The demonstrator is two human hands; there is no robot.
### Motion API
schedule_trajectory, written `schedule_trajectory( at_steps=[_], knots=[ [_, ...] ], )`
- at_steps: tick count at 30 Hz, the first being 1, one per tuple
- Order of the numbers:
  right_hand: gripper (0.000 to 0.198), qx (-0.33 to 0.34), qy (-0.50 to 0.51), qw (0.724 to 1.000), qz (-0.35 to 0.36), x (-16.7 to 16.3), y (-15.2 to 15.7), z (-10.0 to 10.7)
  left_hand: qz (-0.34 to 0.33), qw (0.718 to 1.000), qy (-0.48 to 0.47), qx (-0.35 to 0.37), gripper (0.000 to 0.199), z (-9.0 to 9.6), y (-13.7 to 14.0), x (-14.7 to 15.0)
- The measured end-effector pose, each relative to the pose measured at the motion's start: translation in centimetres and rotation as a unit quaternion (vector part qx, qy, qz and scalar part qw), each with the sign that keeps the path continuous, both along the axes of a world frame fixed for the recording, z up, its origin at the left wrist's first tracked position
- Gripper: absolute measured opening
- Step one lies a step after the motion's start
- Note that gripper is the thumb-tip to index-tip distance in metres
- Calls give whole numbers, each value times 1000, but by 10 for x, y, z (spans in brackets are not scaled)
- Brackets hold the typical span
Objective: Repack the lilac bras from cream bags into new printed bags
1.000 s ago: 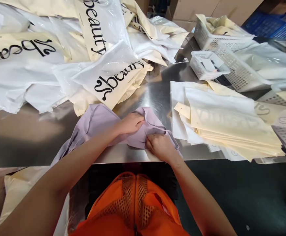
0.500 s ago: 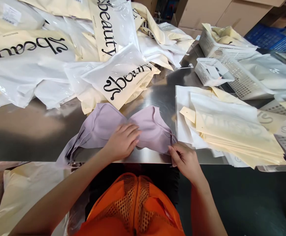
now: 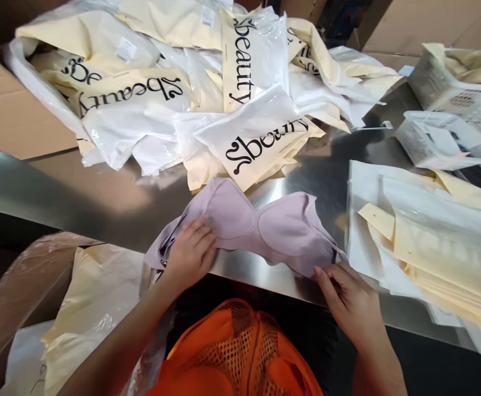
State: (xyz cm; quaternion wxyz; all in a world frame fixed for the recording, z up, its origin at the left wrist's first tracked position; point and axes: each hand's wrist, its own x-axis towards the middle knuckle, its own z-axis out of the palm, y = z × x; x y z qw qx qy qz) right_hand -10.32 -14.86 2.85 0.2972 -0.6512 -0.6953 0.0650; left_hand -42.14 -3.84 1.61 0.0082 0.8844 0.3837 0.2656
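Note:
A lilac bra point(image 3: 234, 214) lies spread on the metal table point(image 3: 112, 203), cups up, near the front edge. My left hand point(image 3: 193, 250) rests over its left side, palm down, fingers laid out on the fabric beside the left cup. Part of the left band and strap shows beyond that hand. At the other end, my right hand point(image 3: 350, 291) pinches the right band and strap between thumb and fingers. Just behind the bra is a plastic bag printed "beauty" point(image 3: 261, 143).
Many printed bags point(image 3: 141, 93) are heaped at the back left, beside a cardboard box point(image 3: 21, 110). At right lies a stack of flat cream bags point(image 3: 442, 247), with a small white basket point(image 3: 442, 159) behind. Below the table, at left, an open box holds more bags point(image 3: 96, 297).
My left hand has slid from the middle of the bra to its left side. The right hand keeps its hold on the right end. The view has shifted left.

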Motion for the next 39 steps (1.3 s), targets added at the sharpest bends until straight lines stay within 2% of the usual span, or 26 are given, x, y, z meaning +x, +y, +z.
schedule_trajectory(
  at_steps=[2, 4, 6, 9, 11, 14, 16, 17, 18, 19, 20, 22, 23, 24, 25, 27, 30, 31, 32, 33, 34, 35, 36, 37, 38, 39],
  knots=[
    [28, -6, -1, 1000, 8, -7, 5, 0, 82, 996, 29, 12, 22, -3, 11, -19],
    [28, -14, -7, 1000, 13, -14, 10, 1, 137, 989, 44, 19, 25, -5, 17, -32],
    [28, -16, -17, 1000, 10, -18, 14, 2, 162, 986, 23, 25, 26, -6, 15, -41],
    [26, -4, -34, 999, -8, -16, 12, 0, 186, 981, -46, 35, 15, -7, 4, -57],
    [26, 2, -39, 999, -32, -13, 5, -3, 231, 970, -56, 50, 9, -10, -6, -70],
    [30, -27, -12, 996, -82, -11, -10, -8, 318, 947, 5, 39, 35, -19, -24, -87],
    [33, -100, 67, 984, -135, -18, -21, -10, 346, 938, 30, 1, 43, -24, -35, -95],
    [33, -153, 140, 964, -164, -24, -26, -11, 347, 937, 24, -24, 39, -25, -40, -97],
    [36, -209, 236, 930, -188, -33, -31, -11, 350, 935, 3, -51, 33, -25, -42, -99],
    [41, -261, 346, 878, -204, -44, -34, -12, 363, 927, -32, -87, 30, -23, -43, -102],
    [49, -299, 458, 810, -212, -55, -36, -11, 381, 911, -82, -135, 28, -19, -40, -105],
    [63, -321, 643, 662, -214, -79, -35, -10, 404, 848, -218, -264, 25, -7, -25, -116],
    [65, -310, 704, 601, -216, -89, -33, -8, 398, 810, -281, -326, 24, 2, -12, -124],
    [64, -293, 745, 555, -224, -97, -29, -6, 377, 777, -327, -383, 24, 11, 2, -134],
    [60, -274, 772, 522, -236, -103, -25, -4, 352, 763, -348, -415, 25, 21, 17, -145],
    [50, -230, 797, 488, -272, -107, -16, 3, 338, 770, -342, -419, 31, 41, 41, -163],
    [43, -166, 802, 463, -338, -100, -6, 16, 393, 818, -336, -254, 37, 60, 44, -162],
    [42, -149, 804, 457, -350, -97, -4, 20, 391, 821, -357, -213, 34, 62, 35, -150],
    [42, -135, 807, 452, -357, -94, -2, 23, 376, 818, -382, -209, 32, 60, 21, -132],
    [41, -125, 811, 446, -358, -92, 0, 26, 334, 794, -434, -264, 28, 56, 5, -111],
    [41, -122, 816, 437, -358, -90, 3, 28, 260, 732, -474, -414, 31, 50, -12, -87],
    [40, -126, 822, 427, -356, -89, 6, 29, 194, 626, -500, -566, 36, 42, -27, -62],
    [39, -136, 826, 414, -358, -89, 9, 30, 154, 503, -518, -675, 41, 35, -41, -37],
    [39, -151, 830, 402, -357, -90, 14, 31, 151, 392, -536, -732, 40, 28, -50, -15],
    [39, -167, 833, 393, -352, -91, 18, 32, 150, 316, -551, -758, 38, 23, -57, 4],
    [39, -181, 835, 389, -344, -91, 23, 33, 148, 264, -566, -767, 38, 19, -59, 19]
  ],
)
